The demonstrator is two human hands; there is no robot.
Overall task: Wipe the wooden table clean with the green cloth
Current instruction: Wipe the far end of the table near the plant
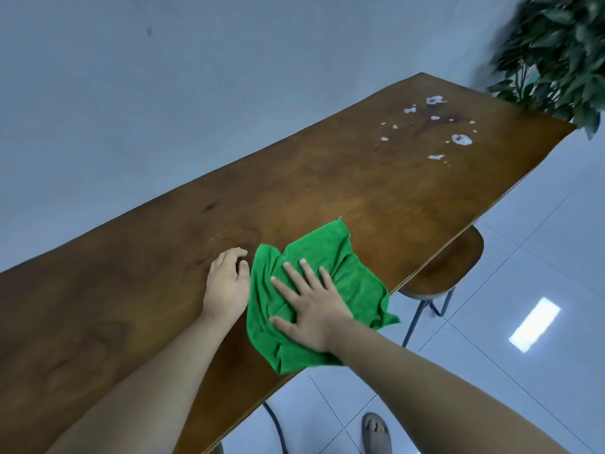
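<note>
Green cloth rumpled on wooden table

Long brown wooden surface mostly bare: open run from the crumpled green microfibre cloth toward the far end. Far end carries scattered white foamy spill blobs, well apart from the cloth. Dark green leafy plant overhangs the far right corner, crowding reach there. Blue-grey wall runs along the surface's far long edge. Left hand rests just beside the cloth, blocking its left side. Right hand flat on the cloth. Round brown wooden stool with metal legs tucked under the near edge.
</note>
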